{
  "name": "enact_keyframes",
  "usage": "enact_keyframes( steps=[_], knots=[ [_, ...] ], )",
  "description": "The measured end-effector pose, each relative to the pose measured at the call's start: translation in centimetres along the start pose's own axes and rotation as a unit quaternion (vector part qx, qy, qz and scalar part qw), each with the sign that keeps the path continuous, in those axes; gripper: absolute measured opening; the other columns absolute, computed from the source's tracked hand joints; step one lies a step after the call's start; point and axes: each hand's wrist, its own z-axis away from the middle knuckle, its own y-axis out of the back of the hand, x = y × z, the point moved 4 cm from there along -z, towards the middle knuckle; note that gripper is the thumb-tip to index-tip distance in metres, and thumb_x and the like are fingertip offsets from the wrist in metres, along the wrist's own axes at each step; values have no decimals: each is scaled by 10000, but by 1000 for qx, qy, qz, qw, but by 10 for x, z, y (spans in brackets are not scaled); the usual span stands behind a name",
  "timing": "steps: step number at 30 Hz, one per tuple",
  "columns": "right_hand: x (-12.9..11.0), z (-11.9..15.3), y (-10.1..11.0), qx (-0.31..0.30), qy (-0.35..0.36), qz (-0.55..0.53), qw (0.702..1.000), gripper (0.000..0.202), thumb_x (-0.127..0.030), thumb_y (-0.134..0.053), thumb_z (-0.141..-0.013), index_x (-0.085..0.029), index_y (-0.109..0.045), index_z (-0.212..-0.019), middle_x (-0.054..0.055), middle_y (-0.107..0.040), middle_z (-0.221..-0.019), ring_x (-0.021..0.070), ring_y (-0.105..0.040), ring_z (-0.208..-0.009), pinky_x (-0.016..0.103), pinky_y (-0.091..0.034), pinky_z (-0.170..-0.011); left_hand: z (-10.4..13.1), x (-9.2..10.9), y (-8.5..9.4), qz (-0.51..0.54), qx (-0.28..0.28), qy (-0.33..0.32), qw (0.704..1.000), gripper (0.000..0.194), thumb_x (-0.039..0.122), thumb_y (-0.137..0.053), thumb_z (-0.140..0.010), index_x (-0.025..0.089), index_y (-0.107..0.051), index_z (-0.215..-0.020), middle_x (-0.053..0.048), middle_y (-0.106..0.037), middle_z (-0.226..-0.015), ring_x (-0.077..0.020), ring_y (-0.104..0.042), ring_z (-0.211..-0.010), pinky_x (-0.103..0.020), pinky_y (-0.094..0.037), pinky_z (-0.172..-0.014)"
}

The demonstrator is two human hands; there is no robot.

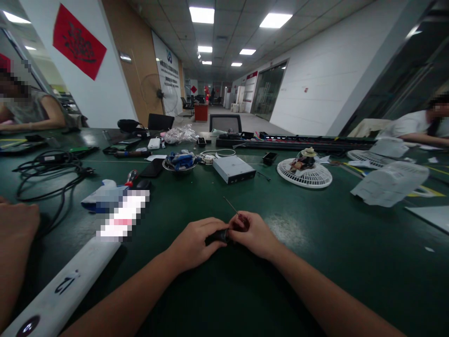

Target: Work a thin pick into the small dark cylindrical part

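Note:
In the head view both my hands meet low over the green table. My left hand (196,243) is closed around a small black rounded part (220,235), its thumb and fingers on either side. Beside it, my right hand (255,235) grips a screwdriver (231,205) with a reddish handle, mostly hidden by the fingers. Its thin shaft points up and to the left, away from the black part. The right thumb and fingertips are at the right end of that part; whether they pinch it too, I cannot tell.
Ahead lie a silver disc drive (234,168), a metal bowl (179,164) of blue items and a white fan grille (304,174). A long white device (66,285) and black cables (52,171) are at left. Another person's arm (16,252) rests at the left edge.

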Motion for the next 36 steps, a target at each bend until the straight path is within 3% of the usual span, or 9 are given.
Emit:
enact_keyframes(
  steps=[5, 10, 15, 20, 30, 36],
  knots=[
    [-7, 2, -1, 30, 30, 111, 993, 251, -316, -631, -788, -218, -436, -667, -42, -492, -638, 124, -459, -574, 259, -353, -521, -1, -1, 3, -11, 51, 13, 999, 358, 128, -707, -805, 202, -631, -1147, -59, -684, -1101, -205, -650, -1014, -372, -526, -923],
    [-19, 6, 18, 86, 113, 186, 972, 380, -377, -329, -993, -198, -588, -780, 3, -563, -680, 152, -542, -641, 298, -387, -621, 0, -10, 14, -56, 121, 68, 989, 336, 151, -743, -770, 207, -643, -1086, -41, -692, -1019, -203, -658, -928, -376, -546, -849],
    [-22, 6, 37, 68, 130, 248, 958, 202, -320, -529, -918, -236, -702, -978, 20, -651, -775, 164, -562, -645, 298, -398, -587, 3, -22, 25, -88, 186, 119, 971, 323, 193, -751, -753, 212, -646, -1057, -43, -687, -992, -204, -663, -843, -375, -564, -758],
    [-21, 4, 37, 60, 157, 262, 950, 240, -324, -576, -899, -280, -727, -1080, 17, -623, -780, 161, -555, -658, 298, -415, -591, 4, -26, 24, -82, 172, 116, 975, 319, 197, -750, -747, 215, -644, -1048, -33, -684, -966, -192, -660, -815, -354, -561, -726],
    [-24, 7, 30, 33, 164, 263, 950, 185, -306, -585, -886, -245, -744, -955, 12, -635, -747, 146, -550, -626, 287, -401, -573, 1, -21, 21, -81, 131, 79, 985, 289, 145, -745, -746, 205, -650, -1012, -31, -675, -974, -194, -645, -896, -354, -539, -808],
    [-22, 5, 32, 74, 147, 254, 953, 173, -312, -603, -860, -259, -755, -923, 19, -676, -755, 162, -577, -632, 298, -410, -578, 2, -22, 19, -85, 121, 75, 986, 312, 158, -740, -755, 219, -649, -1046, -29, -671, -1002, -196, -645, -909, -360, -544, -814]
  ],
)
